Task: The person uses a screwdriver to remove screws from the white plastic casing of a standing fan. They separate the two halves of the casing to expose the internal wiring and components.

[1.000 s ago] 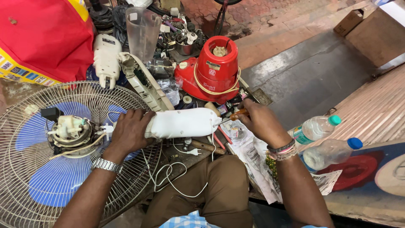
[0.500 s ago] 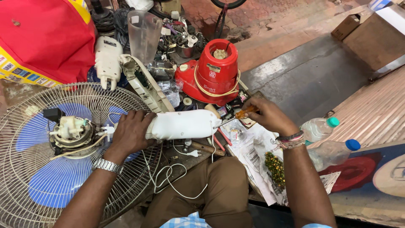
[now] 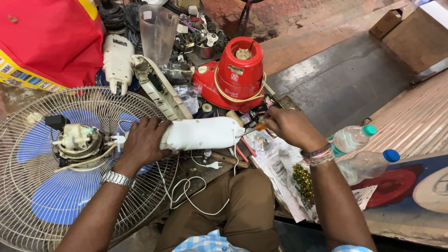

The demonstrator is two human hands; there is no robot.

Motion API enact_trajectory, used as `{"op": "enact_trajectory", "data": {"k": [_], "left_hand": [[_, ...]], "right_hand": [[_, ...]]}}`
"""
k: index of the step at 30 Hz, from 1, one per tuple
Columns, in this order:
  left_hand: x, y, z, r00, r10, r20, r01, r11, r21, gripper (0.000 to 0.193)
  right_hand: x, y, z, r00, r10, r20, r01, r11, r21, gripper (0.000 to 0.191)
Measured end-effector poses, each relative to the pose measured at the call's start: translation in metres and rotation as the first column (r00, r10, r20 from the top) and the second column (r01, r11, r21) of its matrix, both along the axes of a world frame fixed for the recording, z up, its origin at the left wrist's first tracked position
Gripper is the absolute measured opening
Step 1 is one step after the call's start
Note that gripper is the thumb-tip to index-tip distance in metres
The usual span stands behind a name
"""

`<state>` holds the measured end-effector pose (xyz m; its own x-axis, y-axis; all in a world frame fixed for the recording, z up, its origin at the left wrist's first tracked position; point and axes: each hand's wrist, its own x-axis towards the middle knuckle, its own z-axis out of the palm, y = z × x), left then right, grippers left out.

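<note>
Fan (image 3: 51,186) fills the lower left of the view, lying flat with its wire guard over blue blades and a bare motor at the hub; everything else sits to its right or above it. Above the fan lies a red bag (image 3: 51,42), and right of that stands a red mixer base (image 3: 238,74) with a cream cord looped round it. Beside the fan's right rim lies a white appliance body (image 3: 203,133), long and rounded, resting across the cluttered bench with a thin white cord (image 3: 196,196) trailing down from it over brown trousers. The left hand (image 3: 144,140), a metal watch on its wrist, is closed round the end of the appliance body nearest the fan. The right hand (image 3: 289,126) is curled shut on a screwdriver (image 3: 256,127) with an orange handle, its tip at the far end of the appliance body. Farther right of the fan, past the right arm, lie two clear plastic bottles (image 3: 359,149).
</note>
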<state>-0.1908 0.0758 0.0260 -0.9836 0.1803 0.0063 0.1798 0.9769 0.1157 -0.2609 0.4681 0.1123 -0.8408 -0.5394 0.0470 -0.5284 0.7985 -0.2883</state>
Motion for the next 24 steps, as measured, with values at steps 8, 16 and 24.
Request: {"op": "enact_trajectory", "data": {"k": [8,16,24], "left_hand": [[0.001,0.001,-0.002,0.998,-0.02,-0.051,0.022,0.999,0.031,0.098],[0.002,0.0,0.0,0.999,-0.023,-0.04,0.024,0.999,0.029,0.096],[-0.003,0.001,-0.001,1.0,0.003,0.024,-0.003,1.0,0.003,0.101]], "right_hand": [[0.013,0.003,-0.018,0.996,-0.025,-0.08,0.019,0.998,-0.068,0.024],[0.021,-0.001,-0.025,0.939,-0.34,-0.045,0.336,0.938,-0.084,0.032],[0.004,0.01,-0.02,0.991,-0.128,-0.037,0.126,0.99,-0.063,0.027]]}}
